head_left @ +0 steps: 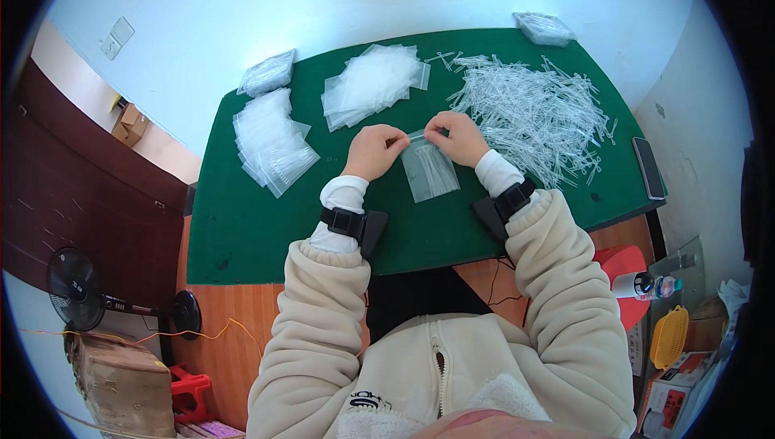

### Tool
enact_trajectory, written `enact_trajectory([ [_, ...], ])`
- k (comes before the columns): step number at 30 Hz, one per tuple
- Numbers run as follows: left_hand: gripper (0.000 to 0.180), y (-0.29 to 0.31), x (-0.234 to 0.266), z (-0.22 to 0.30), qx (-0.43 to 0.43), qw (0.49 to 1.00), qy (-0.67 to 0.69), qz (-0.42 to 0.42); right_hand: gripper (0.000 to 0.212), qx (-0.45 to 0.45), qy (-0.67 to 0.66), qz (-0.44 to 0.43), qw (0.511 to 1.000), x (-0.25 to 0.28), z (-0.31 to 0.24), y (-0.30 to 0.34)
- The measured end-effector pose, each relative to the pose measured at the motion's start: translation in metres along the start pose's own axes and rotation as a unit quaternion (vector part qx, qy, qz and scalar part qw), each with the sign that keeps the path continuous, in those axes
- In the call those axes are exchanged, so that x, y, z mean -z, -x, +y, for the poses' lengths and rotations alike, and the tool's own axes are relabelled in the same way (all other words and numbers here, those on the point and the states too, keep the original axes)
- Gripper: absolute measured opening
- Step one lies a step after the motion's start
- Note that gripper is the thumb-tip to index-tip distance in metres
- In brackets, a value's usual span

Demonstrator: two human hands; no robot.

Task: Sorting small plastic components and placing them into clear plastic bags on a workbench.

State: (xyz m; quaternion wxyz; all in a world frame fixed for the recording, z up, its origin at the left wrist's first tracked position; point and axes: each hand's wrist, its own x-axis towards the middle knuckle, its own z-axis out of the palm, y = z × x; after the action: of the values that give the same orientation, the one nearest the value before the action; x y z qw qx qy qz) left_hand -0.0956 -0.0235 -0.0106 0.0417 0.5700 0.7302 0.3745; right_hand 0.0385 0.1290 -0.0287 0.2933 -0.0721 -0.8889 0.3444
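A small clear zip-lock bag (416, 184) hangs between my hands above the green table, its mouth toward the far side. Several thin clear plastic sticks (437, 168) lie lengthwise inside it. My left hand (374, 152) pinches the bag's upper left corner, and my right hand (458, 140) grips the upper right corner along the seal. To the right of my right hand spreads a big loose heap of clear plastic sticks (533, 116). Beyond my left hand lies a pile of flat clear bags (370, 85). Filled bags (276, 148) overlap at the left.
A green-covered table (242, 237) stands against the wall. Wrapped clear packs (268, 73) sit at its far left and far right corners. A phone (647, 168) lies at the right edge. On the floor are a black fan (74, 287), a cardboard box (121, 386) and a red stool (190, 390).
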Motion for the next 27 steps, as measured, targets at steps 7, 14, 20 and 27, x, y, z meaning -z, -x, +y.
enact_trajectory([
  [7,0.018,0.0,0.005,0.001,0.052,0.999,-0.01,-0.011,0.009,-0.037,0.003,0.029,0.999,0.003,0.003,0.0],
  [14,0.018,0.001,-0.006,0.002,-0.018,1.0,0.006,-0.008,0.009,0.068,-0.034,-0.019,0.997,-0.005,-0.002,0.003],
  [20,0.018,-0.001,0.004,-0.005,0.015,0.998,0.054,-0.017,0.008,-0.004,-0.024,0.043,0.999,0.006,-0.002,-0.001],
  [27,0.016,-0.002,-0.004,0.002,-0.021,1.0,0.007,0.005,0.006,0.101,0.02,0.028,0.994,0.003,-0.001,-0.001],
])
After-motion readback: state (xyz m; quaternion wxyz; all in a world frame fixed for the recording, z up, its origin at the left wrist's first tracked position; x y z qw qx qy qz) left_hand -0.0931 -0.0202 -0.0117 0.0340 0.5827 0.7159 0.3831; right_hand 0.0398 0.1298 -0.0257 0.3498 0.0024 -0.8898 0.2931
